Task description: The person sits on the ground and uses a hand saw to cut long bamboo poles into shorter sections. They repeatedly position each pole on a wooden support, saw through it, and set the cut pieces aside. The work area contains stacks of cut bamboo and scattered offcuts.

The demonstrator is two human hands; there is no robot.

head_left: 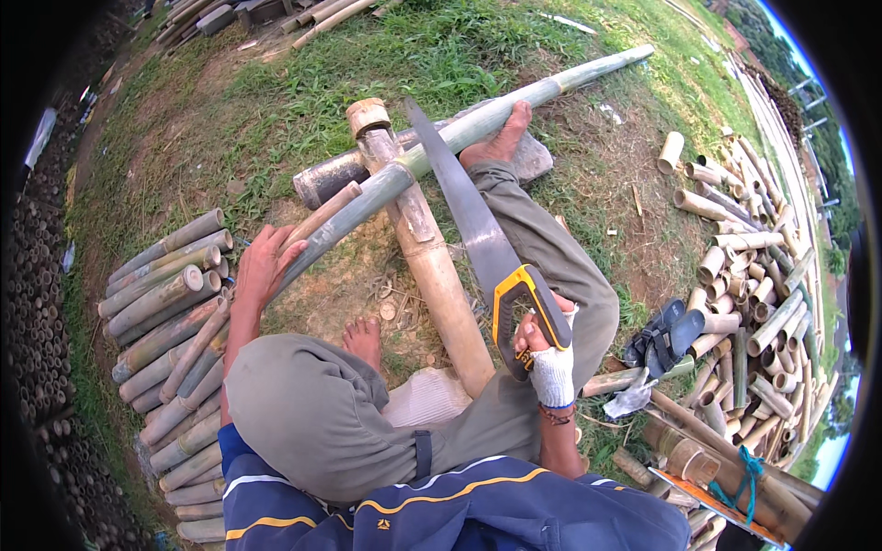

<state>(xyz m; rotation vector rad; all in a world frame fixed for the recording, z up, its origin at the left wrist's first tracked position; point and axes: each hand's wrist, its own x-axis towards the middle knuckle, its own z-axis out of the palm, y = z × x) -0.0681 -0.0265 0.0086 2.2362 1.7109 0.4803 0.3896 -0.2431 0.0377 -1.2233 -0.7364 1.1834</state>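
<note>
A long green bamboo pole [367,202] slants from lower left to upper right across a thicker bamboo support [441,294]. My bare left hand [265,262] closes round the pole's near end, together with a shorter, thinner bamboo piece [323,215] lying along it. In a white fingerless-looking glove, my right hand [551,354] grips the yellow-and-black handle of a handsaw [473,220]. The saw's blade points up and away and crosses the pole just past the support; whether its teeth touch the bamboo I cannot tell. My right foot [501,138] presses by the pole's far part.
Cut bamboo lengths [170,294] are stacked at my left. Many short pieces [763,312] lie heaped on the right, near black sandals [663,338]. Under the pole's far part are a dark bamboo log [326,179] and a stone [531,161]. Blue cord [749,477] ties bamboo at lower right.
</note>
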